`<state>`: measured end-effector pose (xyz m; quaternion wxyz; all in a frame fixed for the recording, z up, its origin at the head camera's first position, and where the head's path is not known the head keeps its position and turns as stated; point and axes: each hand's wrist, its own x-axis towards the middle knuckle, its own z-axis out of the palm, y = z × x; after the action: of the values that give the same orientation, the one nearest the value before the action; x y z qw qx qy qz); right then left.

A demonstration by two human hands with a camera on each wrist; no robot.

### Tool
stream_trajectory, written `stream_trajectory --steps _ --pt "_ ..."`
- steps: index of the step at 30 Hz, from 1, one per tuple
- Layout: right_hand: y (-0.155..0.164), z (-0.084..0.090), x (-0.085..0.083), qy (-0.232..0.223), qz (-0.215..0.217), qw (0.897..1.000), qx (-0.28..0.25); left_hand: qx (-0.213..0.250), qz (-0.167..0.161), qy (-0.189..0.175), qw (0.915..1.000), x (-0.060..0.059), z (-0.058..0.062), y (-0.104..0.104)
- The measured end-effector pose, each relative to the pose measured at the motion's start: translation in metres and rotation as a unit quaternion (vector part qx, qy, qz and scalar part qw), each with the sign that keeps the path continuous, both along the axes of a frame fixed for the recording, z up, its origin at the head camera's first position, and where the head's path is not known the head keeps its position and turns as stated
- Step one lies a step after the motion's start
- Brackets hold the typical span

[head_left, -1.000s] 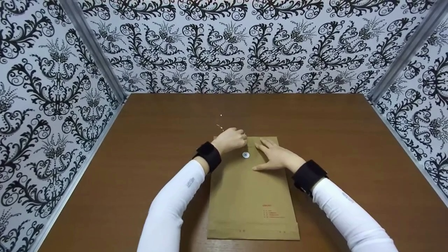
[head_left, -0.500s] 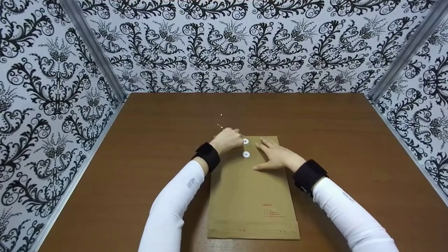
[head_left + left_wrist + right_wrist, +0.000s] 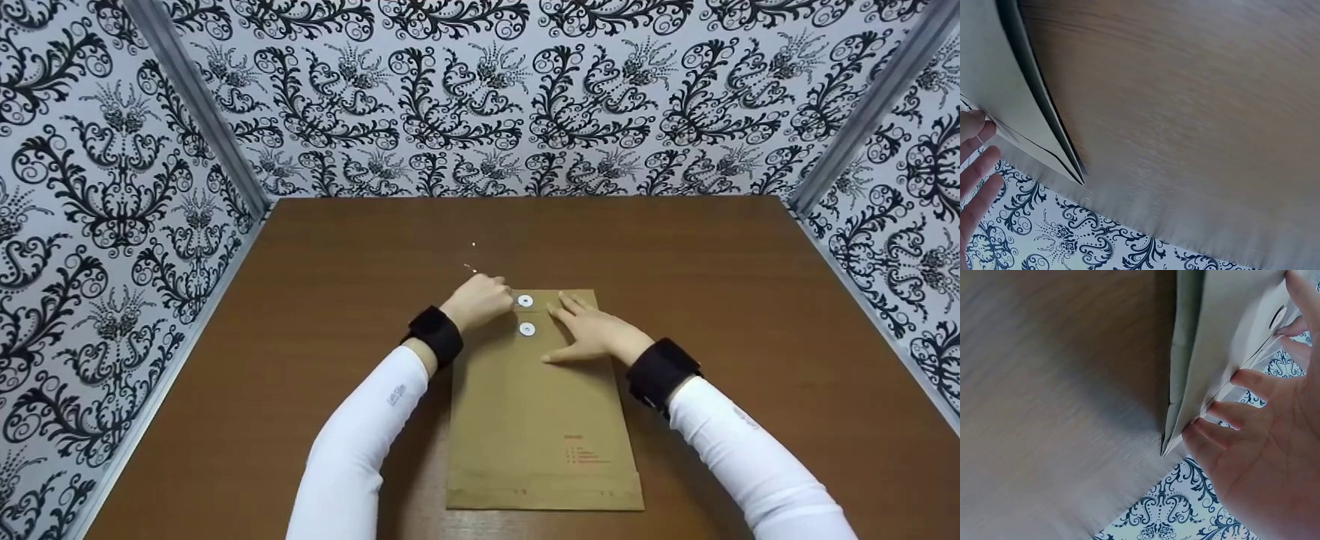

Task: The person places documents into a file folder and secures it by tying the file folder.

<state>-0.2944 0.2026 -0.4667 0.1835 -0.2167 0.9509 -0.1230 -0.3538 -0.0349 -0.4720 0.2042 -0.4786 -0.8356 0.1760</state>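
Note:
A brown paper document envelope (image 3: 540, 412) lies flat, with red print near its lower right corner. Two white round buttons, the upper one (image 3: 525, 301) on the flap and the lower one (image 3: 527, 328) just beneath, show between the hands. My left hand (image 3: 480, 301), at the flap's left part, pinches a thin white string (image 3: 980, 138) between thumb and index finger; its other fingers are loosely apart in the left wrist view. My right hand (image 3: 589, 331) rests on the envelope's upper right with fingers spread, fingertips along the flap edge in the right wrist view.
The envelope lies on a brown wooden table (image 3: 337, 247). White walls with black floral patterns (image 3: 480, 97) stand behind and at both sides, with grey strips at the corners. Small bright specks show on the table beyond my left hand.
My left hand has moved leftward from over the flap's middle, and the upper button, hidden before, now shows fully. The right hand and the envelope have stayed in place.

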Motion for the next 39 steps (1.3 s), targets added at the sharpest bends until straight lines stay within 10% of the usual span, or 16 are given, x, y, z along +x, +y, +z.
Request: stream_trajectory --steps 23,39 --pt "0.0 -0.001 0.0 -0.003 0.005 1.0 -0.011 0.0 -0.078 0.076 0.9941 0.037 -0.005 -0.029" --pt "0.002 0.001 0.001 -0.007 0.006 1.0 -0.003 0.051 -0.052 0.009 0.9973 0.056 -0.011 -0.021"
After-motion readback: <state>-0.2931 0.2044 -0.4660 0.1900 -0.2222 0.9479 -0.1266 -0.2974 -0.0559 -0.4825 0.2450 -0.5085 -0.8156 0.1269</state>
